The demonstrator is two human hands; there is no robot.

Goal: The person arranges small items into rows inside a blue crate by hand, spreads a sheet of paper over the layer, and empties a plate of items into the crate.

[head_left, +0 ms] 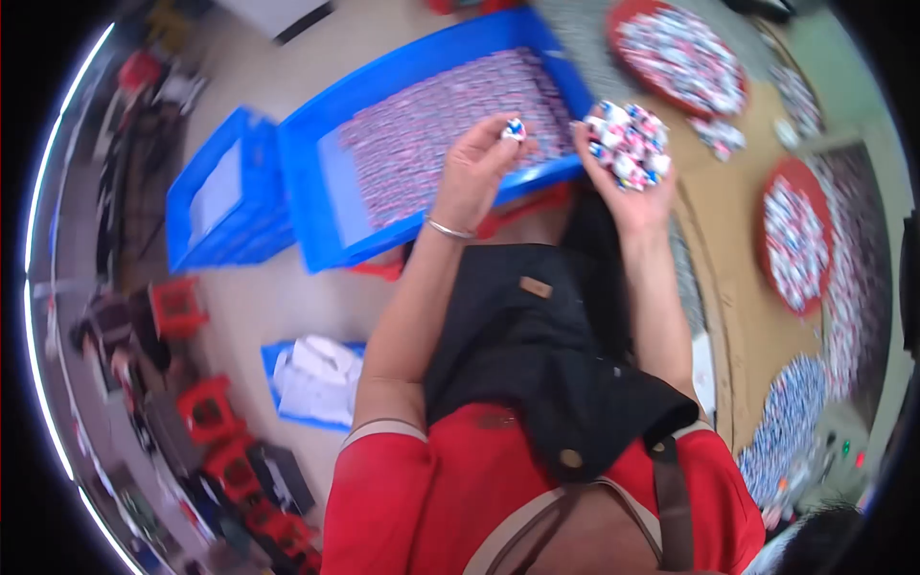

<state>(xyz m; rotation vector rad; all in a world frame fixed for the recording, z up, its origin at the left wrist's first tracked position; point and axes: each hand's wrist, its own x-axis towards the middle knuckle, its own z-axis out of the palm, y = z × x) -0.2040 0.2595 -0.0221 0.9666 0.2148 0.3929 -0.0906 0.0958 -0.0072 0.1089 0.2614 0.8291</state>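
Note:
Between the thumb and fingertips of my left hand [474,168] is a small white-and-blue piece [515,129], its exact kind too small to make out. A bracelet circles that wrist. My right hand [639,203] is turned palm up and cups a heap of small white, pink and blue pieces [628,144]. Both hands are over the near right part of a large blue tray [331,216]. Closely set rows of small pinkish pieces [412,144] cover most of its bottom, while a pale strip shows at its left end.
Blue stacked crates [254,182] stand left of the tray. To the right, a brown surface [743,206] carries red bowls [795,235] of similar pieces and loose piles [791,412]. White cloth [321,374] lies in a blue container on the floor. Red stools [206,407] and another person [120,331] are at left.

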